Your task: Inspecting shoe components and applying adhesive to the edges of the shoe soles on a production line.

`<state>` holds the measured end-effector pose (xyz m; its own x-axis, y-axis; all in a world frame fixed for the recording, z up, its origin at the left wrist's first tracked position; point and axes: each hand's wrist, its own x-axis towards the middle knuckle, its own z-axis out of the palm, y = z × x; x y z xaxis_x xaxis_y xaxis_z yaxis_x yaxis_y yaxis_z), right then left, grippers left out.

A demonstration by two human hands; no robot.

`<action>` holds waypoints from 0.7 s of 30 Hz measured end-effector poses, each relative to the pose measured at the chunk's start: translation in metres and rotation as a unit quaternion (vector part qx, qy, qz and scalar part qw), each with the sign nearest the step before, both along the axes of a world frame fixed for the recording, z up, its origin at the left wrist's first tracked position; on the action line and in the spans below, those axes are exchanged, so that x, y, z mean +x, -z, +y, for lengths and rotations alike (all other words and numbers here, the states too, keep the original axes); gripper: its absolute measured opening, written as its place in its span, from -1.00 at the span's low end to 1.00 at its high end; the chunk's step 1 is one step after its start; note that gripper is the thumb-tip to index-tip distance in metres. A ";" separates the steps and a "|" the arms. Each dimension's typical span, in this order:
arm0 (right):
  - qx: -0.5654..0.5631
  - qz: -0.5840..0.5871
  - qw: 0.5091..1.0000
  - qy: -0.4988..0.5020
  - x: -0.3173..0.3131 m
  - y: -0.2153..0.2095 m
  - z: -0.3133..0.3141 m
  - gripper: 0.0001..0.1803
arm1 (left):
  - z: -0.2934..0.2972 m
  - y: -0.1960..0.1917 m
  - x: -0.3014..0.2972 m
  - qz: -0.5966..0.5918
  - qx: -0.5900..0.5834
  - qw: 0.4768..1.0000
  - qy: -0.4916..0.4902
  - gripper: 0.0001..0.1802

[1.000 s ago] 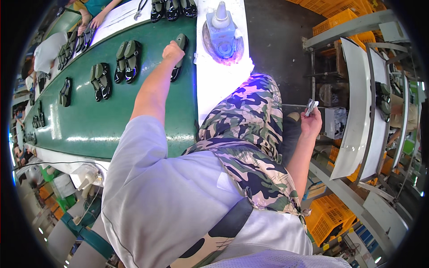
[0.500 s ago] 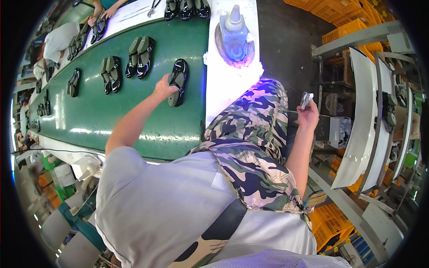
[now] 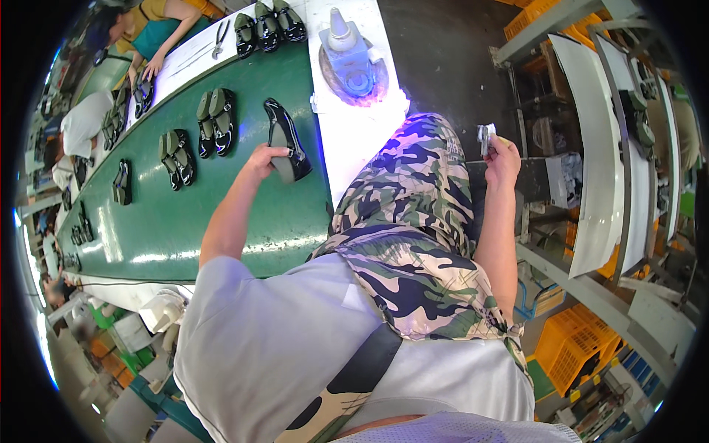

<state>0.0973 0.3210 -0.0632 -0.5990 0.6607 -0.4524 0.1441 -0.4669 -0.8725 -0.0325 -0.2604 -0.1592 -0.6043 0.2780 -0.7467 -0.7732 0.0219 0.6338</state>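
Observation:
My left hand [image 3: 264, 158] grips a glossy black strap shoe [image 3: 298, 157] around its heel end, thumb on top. The shoe is tipped onto its side over the green surface [image 3: 258, 214], with a grey-green form inside it. To the right, beside my camouflage-covered knee, my right hand [image 3: 504, 161] pinches a small silvery-white piece [image 3: 485, 139] whose kind I cannot make out. Left of the held shoe stands a pair of similar black shoes [image 3: 216, 122], and another pair [image 3: 177, 159] is further left.
A bluish device with a cone-shaped top [image 3: 351, 63] sits on the white ledge, lit violet. Three black shoes [image 3: 269, 28] and pliers [image 3: 220, 40] lie on the far white strip. A co-worker's hand [image 3: 153, 66] touches shoes at upper left. An orange crate [image 3: 576, 343] is at lower right.
My left hand has tilted the shoe, which lay flat before. My right hand has turned the small silvery-white piece and shifted slightly left. The view has swung a little.

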 end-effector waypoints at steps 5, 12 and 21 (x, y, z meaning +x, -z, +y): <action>0.008 0.002 0.999 -0.036 -0.021 -0.015 -0.018 -0.80 | 0.094 -0.054 0.017 0.079 0.364 0.921 -0.116 -0.31; 0.098 0.163 0.957 -0.218 -0.062 -0.093 -0.080 -0.78 | 0.208 -0.152 0.012 0.395 0.129 0.909 0.029 -0.24; 0.176 0.163 0.937 -0.254 -0.075 -0.104 -0.094 -0.79 | 0.236 -0.215 0.003 0.797 -0.018 0.556 0.235 -0.65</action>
